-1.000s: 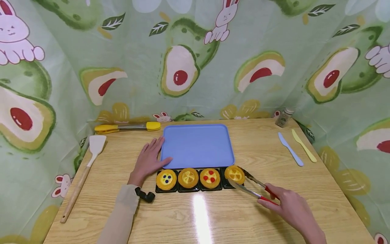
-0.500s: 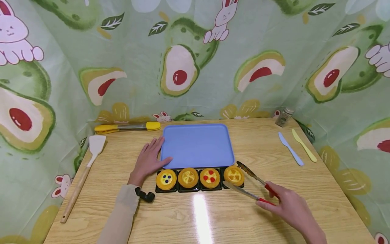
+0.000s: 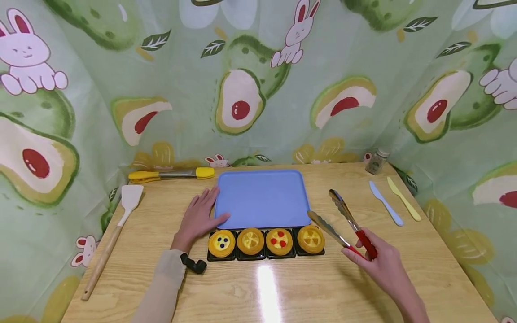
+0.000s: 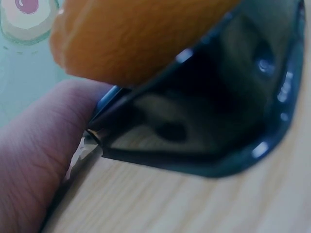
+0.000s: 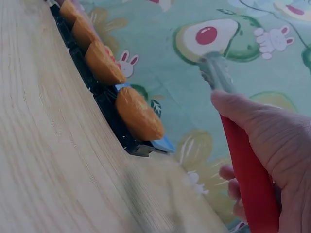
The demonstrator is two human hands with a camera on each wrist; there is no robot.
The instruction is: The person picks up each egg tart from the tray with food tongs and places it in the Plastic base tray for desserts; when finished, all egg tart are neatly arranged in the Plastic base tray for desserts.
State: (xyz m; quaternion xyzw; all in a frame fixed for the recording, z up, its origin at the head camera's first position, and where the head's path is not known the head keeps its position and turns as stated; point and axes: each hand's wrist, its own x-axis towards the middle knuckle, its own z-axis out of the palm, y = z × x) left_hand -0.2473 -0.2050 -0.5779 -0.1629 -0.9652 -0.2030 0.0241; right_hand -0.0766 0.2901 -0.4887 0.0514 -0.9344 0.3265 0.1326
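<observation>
My right hand (image 3: 381,260) grips red-handled metal tongs (image 3: 347,215) whose arms are spread, with nothing between the tips. They hover right of the tray and the rightmost egg tart (image 3: 311,239), which has wedge-shaped topping pieces. My left hand (image 3: 198,220) lies with fingers extended over the left edge of the blue tray (image 3: 262,197). In front of the tray, a row of black holders (image 3: 250,257) bears the tarts: one with blue dots (image 3: 221,243), one with pale wedges (image 3: 251,241), one with red dots (image 3: 279,242). The left wrist view shows a tart (image 4: 131,39) and its holder close up.
Yellow-tipped tongs (image 3: 171,174) lie at the back left, above a white spatula (image 3: 113,240) with a wooden handle. To the right are a blue knife (image 3: 385,202), a yellow knife (image 3: 404,198) and a small jar (image 3: 377,161). A patterned cloth hangs behind the table.
The tongs have come off the rightmost tart, spread wider, and moved up and to the right. That tart stays in its holder. The left hand keeps its place on the tray.
</observation>
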